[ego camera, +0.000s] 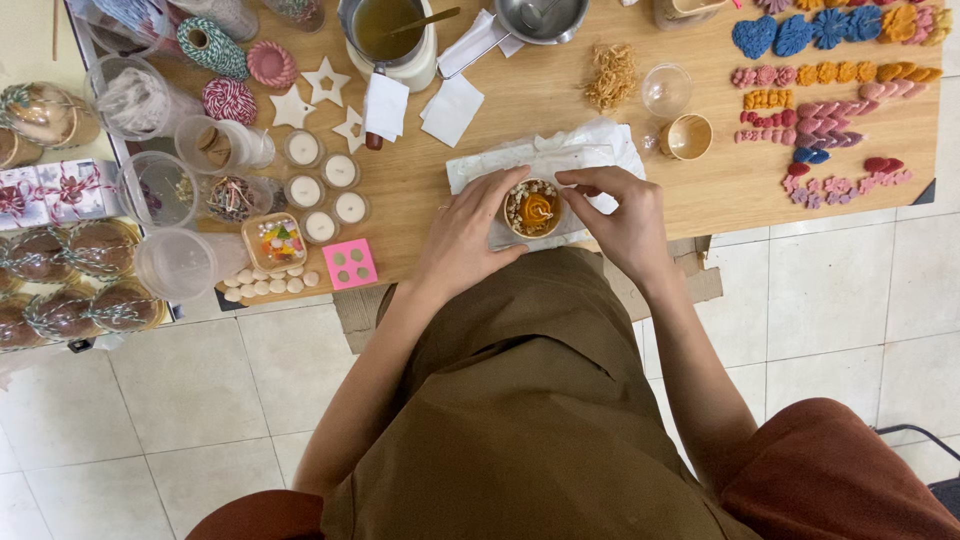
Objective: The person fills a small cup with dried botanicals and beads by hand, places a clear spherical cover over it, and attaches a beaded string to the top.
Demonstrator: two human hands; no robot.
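A small round cup (pixel 533 208) with an orange flower shape and pale bits inside sits on white paper (pixel 560 160) near the front edge of the wooden table (pixel 720 185). My left hand (pixel 465 235) cups the cup's left side. My right hand (pixel 620 215) curves over its right side, thumb and forefinger pinched just above the rim. I cannot tell if the fingers hold a small bit.
Several white tealight candles (pixel 322 185), twine spools (pixel 212 45), plastic cups (pixel 180 262) and a pink mould (pixel 350 264) crowd the left. A pot of wax (pixel 390 35) and a metal bowl (pixel 541 18) stand at the back. Coloured wax shapes (pixel 825 100) cover the right.
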